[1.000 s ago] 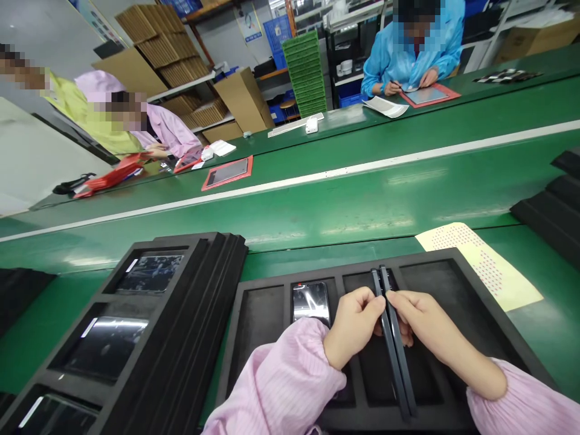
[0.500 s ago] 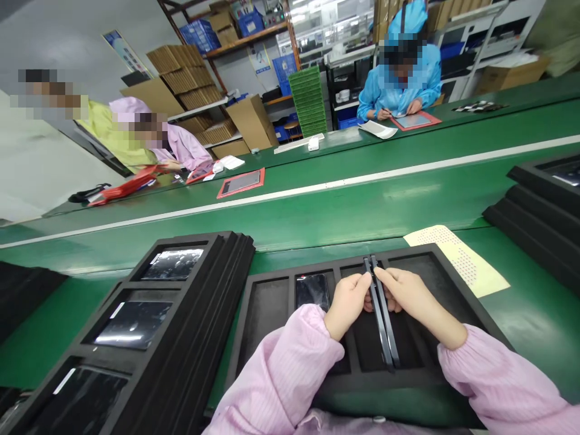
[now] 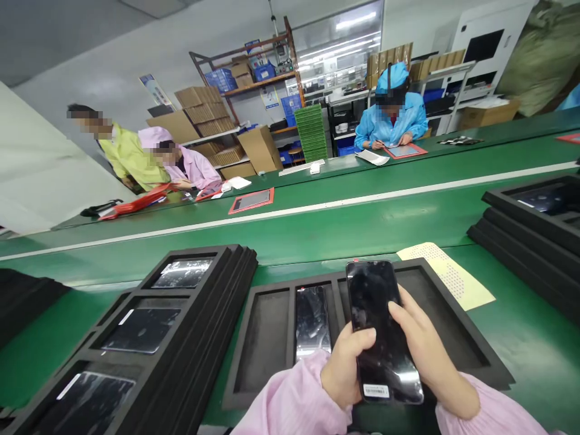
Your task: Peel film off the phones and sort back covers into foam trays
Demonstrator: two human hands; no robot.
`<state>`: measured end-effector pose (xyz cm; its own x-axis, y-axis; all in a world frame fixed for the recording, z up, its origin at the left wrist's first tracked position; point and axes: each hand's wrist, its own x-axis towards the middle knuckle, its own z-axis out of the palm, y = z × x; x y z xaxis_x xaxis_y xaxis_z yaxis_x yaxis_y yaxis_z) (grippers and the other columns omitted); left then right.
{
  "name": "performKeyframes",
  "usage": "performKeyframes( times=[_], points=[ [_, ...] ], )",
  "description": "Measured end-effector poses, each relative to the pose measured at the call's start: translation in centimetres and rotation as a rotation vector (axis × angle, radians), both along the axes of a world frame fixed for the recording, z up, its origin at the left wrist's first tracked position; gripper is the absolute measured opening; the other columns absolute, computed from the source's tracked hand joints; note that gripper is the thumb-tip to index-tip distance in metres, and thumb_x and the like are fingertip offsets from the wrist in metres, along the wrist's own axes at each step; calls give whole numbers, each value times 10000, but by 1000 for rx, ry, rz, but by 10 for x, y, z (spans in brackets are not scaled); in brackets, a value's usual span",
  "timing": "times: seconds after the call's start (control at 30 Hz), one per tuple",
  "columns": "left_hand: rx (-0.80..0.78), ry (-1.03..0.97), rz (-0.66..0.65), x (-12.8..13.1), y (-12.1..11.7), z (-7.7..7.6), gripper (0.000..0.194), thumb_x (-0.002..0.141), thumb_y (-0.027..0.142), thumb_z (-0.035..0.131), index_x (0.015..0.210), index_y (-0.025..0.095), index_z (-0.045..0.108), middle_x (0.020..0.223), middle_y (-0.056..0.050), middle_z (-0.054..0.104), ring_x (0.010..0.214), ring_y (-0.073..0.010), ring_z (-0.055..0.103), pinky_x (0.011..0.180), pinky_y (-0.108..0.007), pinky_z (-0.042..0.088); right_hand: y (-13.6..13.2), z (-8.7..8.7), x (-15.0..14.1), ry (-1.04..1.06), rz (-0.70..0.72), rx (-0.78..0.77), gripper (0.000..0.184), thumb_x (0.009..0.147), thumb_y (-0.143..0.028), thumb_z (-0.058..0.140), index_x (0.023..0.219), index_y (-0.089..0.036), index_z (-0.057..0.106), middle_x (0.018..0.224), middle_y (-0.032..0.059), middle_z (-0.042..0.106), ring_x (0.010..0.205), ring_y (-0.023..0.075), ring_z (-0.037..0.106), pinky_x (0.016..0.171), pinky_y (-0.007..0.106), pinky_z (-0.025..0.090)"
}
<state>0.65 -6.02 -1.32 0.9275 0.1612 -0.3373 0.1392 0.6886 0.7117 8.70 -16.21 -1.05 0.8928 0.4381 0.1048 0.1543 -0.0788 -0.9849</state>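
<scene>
A black smartphone (image 3: 380,314) is held screen up over the foam tray, with a small white barcode label near its lower end. My left hand (image 3: 347,365) is closed round its left edge, thumb lying on the glass. Along the opposite edge my right hand (image 3: 419,338) grips it, its thumb also on the screen. Whether a second slab lies underneath cannot be seen. Below is a black foam tray (image 3: 267,284) with several compartments. Another dark phone (image 3: 312,323) rests in a compartment left of my hands, its lower part hidden by my sleeve.
On the left stands a stack of foam trays (image 3: 226,302) with phones in the top one. More trays (image 3: 512,238) are piled at right, near a yellow sticker sheet (image 3: 446,275). Across the green bench (image 3: 317,232), co-workers in blue (image 3: 394,121), pink (image 3: 199,166) and yellow (image 3: 127,154) are present.
Two thin slabs were held upright on edge, side by side, between my hands. Now one phone face shows, turned flat towards me. The camera view has also shifted.
</scene>
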Motion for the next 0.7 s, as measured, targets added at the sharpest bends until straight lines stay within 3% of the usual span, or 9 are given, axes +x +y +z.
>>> performKeyframes(
  times=[0.07,0.13,0.2,0.33,0.4,0.47,0.53,0.6,0.7],
  points=[
    [-72,61,-10,-9,-3,7,368,486,275,685,819,143,600,703,-63,627,757,-265,606,692,-356,446,-4,4,1,-212,-69,-11,492,832,-505,473,1188,-172,534,1094,105,594,997,219,575,853,343,492],
    [-45,91,-32,-16,-3,14,325,455,207,639,770,135,614,625,-39,600,631,-213,572,610,-309,422,-11,14,11,-412,-112,-49,447,850,-460,492,1202,-188,539,1041,91,597,854,189,595,764,320,520],
    [22,136,-106,-22,-2,20,288,430,180,597,712,124,618,589,-26,573,571,-164,514,559,-264,382,-17,28,22,-526,-46,-100,342,864,-402,509,1148,-224,577,1005,67,613,832,175,597,748,304,523],
    [160,153,-310,-27,0,31,252,410,173,577,653,112,607,568,-4,506,564,-125,427,537,-227,331,-19,58,34,-740,233,-184,126,867,-285,544,930,-246,647,962,37,640,896,173,607,754,282,522],
    [182,141,-362,-27,1,34,226,412,175,581,630,114,591,577,4,478,558,-114,392,522,-221,305,-17,66,31,-902,250,-173,127,883,-220,517,830,-224,632,907,42,648,835,168,614,695,279,528],
    [181,118,-353,-28,3,34,200,419,172,580,610,115,582,578,8,464,557,-108,374,523,-220,291,-19,71,23,-1119,191,-142,176,892,-158,479,775,-211,599,868,37,665,844,176,615,751,316,524],
    [146,73,-337,-30,6,33,211,431,166,578,633,113,604,578,3,484,582,-124,410,562,-234,316,-28,72,13,-1302,228,-161,252,910,-126,416,740,-222,576,837,-6,682,905,165,619,946,353,453],
    [78,25,-314,-33,10,32,263,448,164,577,698,110,639,582,-11,523,615,-158,476,618,-266,354,-40,69,1,-1424,368,-224,347,934,-104,335,737,-234,590,815,-57,690,913,123,630,1106,318,285],
    [-16,-9,-291,-39,15,29,278,481,173,591,744,111,654,598,-27,558,630,-191,531,647,-301,385,-51,58,-16,-1472,472,-218,436,961,-92,246,841,-232,640,834,-79,700,843,83,647,1138,262,166]
  ],
)
